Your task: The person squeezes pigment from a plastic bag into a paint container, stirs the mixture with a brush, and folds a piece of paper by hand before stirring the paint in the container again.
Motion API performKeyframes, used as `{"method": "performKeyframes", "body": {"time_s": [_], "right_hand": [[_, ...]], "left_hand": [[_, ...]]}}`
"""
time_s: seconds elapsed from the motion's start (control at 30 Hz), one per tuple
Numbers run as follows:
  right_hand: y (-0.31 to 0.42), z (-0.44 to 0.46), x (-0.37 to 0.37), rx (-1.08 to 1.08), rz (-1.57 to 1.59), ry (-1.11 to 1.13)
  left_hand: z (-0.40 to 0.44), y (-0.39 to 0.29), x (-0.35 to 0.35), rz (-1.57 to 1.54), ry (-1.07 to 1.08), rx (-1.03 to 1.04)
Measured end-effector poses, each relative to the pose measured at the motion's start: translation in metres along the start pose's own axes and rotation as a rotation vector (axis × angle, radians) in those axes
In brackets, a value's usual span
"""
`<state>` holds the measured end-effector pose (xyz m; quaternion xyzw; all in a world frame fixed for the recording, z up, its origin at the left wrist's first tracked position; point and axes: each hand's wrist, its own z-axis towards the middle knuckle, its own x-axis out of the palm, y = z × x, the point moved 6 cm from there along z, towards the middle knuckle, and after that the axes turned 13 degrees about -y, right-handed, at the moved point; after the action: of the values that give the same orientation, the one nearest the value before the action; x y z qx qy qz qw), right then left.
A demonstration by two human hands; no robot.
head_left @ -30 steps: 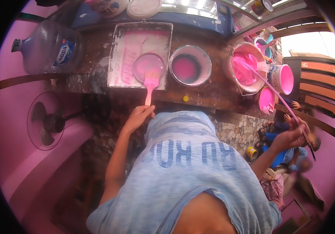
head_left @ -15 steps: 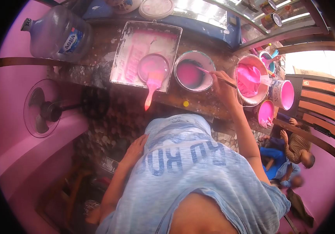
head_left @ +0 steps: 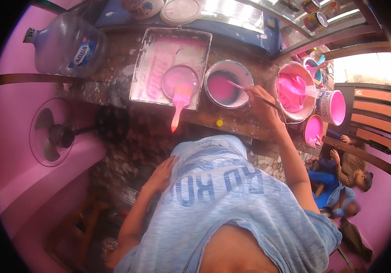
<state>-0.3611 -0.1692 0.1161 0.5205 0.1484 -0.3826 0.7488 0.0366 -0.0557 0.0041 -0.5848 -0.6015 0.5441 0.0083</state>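
My right hand [head_left: 263, 102] is closed round a thin stick [head_left: 235, 85], its far end coated pink and its near end dark. The stick's coated end reaches into an open bucket [head_left: 248, 73] with pink paint [head_left: 223, 87] at the bottom. To the left, a flat paint tray [head_left: 144, 61] bears a round container [head_left: 167, 76]. A pink-smeared paintbrush [head_left: 182, 98] lies over the container, handle hanging past the tray's edge. My left hand [head_left: 161, 175] holds nothing and rests with fingers stretched out against the side of my shirt.
Right of the bucket stand a larger pail [head_left: 275, 98] holding pink stuff, a tipped white bucket [head_left: 326, 107] and a small pink tin [head_left: 313, 132]. A water jug [head_left: 68, 45] and a fan [head_left: 52, 132] are on the left. Two people [head_left: 352, 170] sit at the right.
The view has shifted slightly. My right hand has moved a little to the right and down with the stick, whose end stays inside the bucket. My left hand remains at my side.
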Motion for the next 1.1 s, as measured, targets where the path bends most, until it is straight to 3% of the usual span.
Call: {"method": "performKeyframes", "body": {"time_s": [0.1, 0.2, 0.33, 0.47, 0.57, 0.7, 0.83, 0.97, 1.1], "right_hand": [[0.009, -0.014, 0.010, 0.072, 0.107, 0.101], [0.004, -0.020, -0.011, 0.121, 0.018, 0.160], [-0.008, -0.006, -0.028, 0.039, -0.080, 0.005], [-0.005, -0.012, -0.002, -0.002, 0.075, 0.030], [0.001, -0.018, -0.008, 0.102, 0.113, 0.117], [-0.015, -0.009, -0.025, 0.052, -0.147, 0.058], [-0.008, -0.014, -0.006, 0.063, 0.092, 0.048], [-0.009, -0.019, -0.019, 0.141, 0.023, 0.169], [-0.021, -0.005, -0.032, 0.090, -0.046, 0.022]], "left_hand": [[0.001, 0.000, -0.002, -0.018, 0.001, 0.009], [0.002, 0.006, 0.000, -0.014, 0.012, -0.005], [0.001, -0.008, -0.011, -0.004, 0.010, -0.009], [0.001, 0.006, -0.004, 0.041, 0.037, 0.019], [-0.001, 0.009, -0.001, 0.069, 0.063, -0.019], [0.000, 0.006, -0.004, 0.069, 0.077, -0.036], [0.000, 0.002, -0.009, 0.067, 0.092, -0.055], [0.000, 0.010, -0.006, 0.067, 0.086, -0.066], [0.001, 0.012, -0.004, 0.080, 0.090, -0.064]]}}
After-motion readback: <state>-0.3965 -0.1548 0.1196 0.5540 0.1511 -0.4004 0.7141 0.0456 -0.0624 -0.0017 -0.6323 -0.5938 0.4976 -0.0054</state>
